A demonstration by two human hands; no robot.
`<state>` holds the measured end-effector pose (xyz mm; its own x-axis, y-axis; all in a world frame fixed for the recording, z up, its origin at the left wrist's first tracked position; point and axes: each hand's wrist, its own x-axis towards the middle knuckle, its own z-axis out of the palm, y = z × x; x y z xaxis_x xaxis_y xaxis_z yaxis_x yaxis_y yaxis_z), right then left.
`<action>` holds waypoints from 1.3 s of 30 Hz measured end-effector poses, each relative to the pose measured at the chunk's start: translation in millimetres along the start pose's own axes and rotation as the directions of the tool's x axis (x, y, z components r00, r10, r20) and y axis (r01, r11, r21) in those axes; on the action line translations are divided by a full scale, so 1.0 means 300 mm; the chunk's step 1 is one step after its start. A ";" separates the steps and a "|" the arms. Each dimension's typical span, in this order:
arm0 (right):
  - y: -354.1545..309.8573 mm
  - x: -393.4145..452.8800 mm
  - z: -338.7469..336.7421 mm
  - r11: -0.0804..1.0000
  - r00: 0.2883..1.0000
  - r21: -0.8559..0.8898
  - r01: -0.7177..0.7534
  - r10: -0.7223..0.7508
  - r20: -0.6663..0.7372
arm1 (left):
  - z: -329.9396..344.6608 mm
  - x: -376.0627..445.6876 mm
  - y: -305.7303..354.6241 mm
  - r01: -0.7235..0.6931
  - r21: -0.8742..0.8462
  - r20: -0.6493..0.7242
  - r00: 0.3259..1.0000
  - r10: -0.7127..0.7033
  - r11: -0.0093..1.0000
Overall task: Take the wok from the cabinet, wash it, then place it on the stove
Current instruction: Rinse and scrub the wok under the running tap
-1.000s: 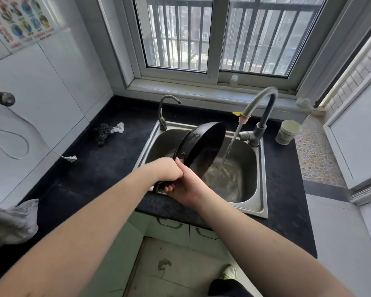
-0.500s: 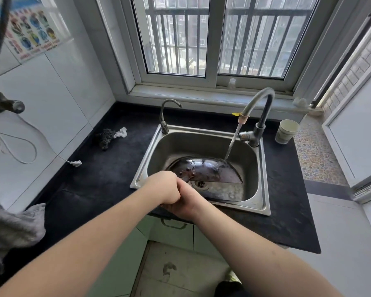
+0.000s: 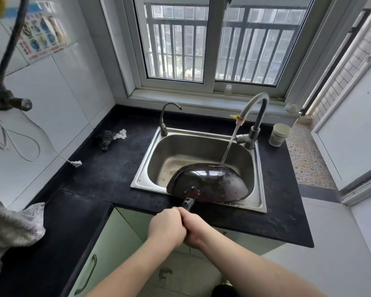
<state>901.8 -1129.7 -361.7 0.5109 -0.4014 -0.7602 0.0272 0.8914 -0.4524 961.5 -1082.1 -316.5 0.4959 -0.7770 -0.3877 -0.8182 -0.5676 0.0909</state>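
Observation:
A dark wok (image 3: pixel 210 183) lies upside down over the front of the steel sink (image 3: pixel 146 168), its wet rounded bottom facing up. Water from the tall grey faucet (image 3: pixel 255 116) falls on its far rim. The wok's black handle (image 3: pixel 187 203) points toward me over the counter's front. My left hand (image 3: pixel 166 227) and my right hand (image 3: pixel 194 231) are both wrapped around the handle's end, pressed against each other. No stove is in view.
A black counter (image 3: pixel 107 174) surrounds the sink. On it lie a dark scrubber (image 3: pixel 105 139) at the back left and a paper cup (image 3: pixel 280 135) right of the faucet. A small second tap (image 3: pixel 165 118) stands at the sink's back left. A grey cloth (image 3: pixel 13 224) hangs at left.
The wok went from tilted on edge under the stream to upside down low in the sink. It has since come toward me onto the sink's front rim, with both hands drawn back past the counter edge.

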 end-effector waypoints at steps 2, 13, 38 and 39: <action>0.015 0.002 -0.019 0.999 0.999 -0.034 0.022 -0.023 -0.028 | 0.027 -0.010 0.005 0.016 -0.082 0.013 1.000 -0.015 0.997; 0.029 -0.040 -0.110 0.991 0.988 -0.085 0.098 -0.087 0.131 | 0.138 -0.059 0.000 0.165 -0.754 0.338 0.927 0.161 0.636; 0.031 -0.066 -0.161 0.997 0.972 -0.068 0.032 -0.047 -0.230 | 0.255 -0.195 0.070 -0.016 -0.781 0.068 0.991 0.112 0.624; 0.029 -0.069 -0.166 0.998 0.973 -0.053 0.038 -0.049 -0.226 | 0.254 -0.199 0.077 -0.022 -0.771 0.059 0.993 0.105 0.637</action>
<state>848.5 -1124.2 -373.1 0.3017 -0.4814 -0.8229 0.0007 0.8633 -0.5047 890.8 -1028.0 -361.1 0.3894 -0.8150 -0.4291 -0.3077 -0.5542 0.7735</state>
